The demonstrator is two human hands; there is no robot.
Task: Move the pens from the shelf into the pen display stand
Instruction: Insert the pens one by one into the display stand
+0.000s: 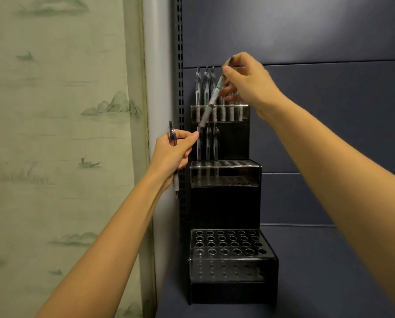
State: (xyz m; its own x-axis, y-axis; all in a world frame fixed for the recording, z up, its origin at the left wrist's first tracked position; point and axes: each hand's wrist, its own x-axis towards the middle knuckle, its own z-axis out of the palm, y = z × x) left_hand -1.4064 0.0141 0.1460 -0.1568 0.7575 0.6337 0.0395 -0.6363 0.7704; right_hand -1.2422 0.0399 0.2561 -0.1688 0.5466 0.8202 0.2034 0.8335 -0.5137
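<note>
Left hand (172,152) fisted round a spare clear pen (171,136), thumb near the slanted pen's tip. Stand (224,203): black, stepped, clear perforated tiers; top row nearly full, middle holds three. Right hand (247,81) pinches slanted grey pen (211,103). Next, probably: straighten it, drop into an empty hole.

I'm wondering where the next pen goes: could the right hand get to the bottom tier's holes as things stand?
Probably yes. The bottom tier looks empty, nothing above its holes. The right hand is up at the top tier, holding a pen.
</note>
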